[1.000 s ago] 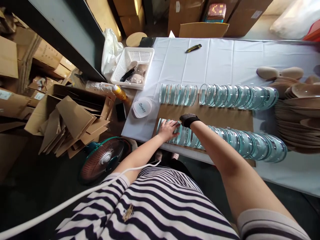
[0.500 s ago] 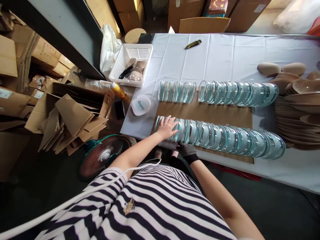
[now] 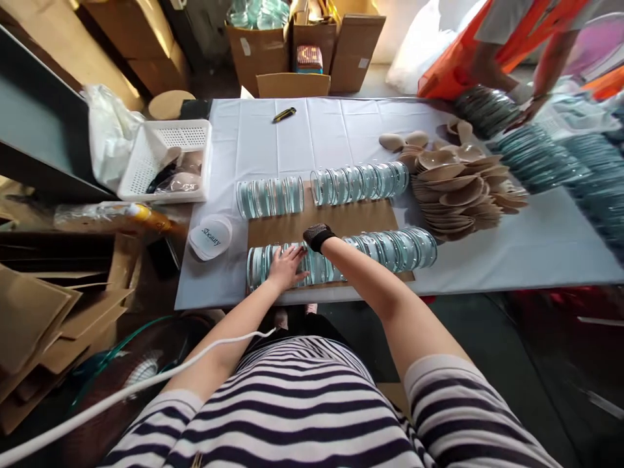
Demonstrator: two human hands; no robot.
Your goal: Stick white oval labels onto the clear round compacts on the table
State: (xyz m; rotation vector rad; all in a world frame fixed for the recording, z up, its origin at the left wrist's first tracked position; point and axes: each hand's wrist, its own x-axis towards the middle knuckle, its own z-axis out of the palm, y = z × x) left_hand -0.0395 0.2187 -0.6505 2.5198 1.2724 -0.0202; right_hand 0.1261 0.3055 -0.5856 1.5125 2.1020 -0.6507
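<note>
Since half a second ago, the gloved right hand [image 3: 318,236] has come back up from the counter's [image 3: 487,253] near edge onto the near row of glass dishes [image 3: 370,250]; whether it grips one I cannot tell. Left hand [image 3: 286,265] stays spread flat on the row's left end. That row lies on a cardboard sheet [image 3: 341,218], with wooden bowls [image 3: 453,188] to the right.
</note>
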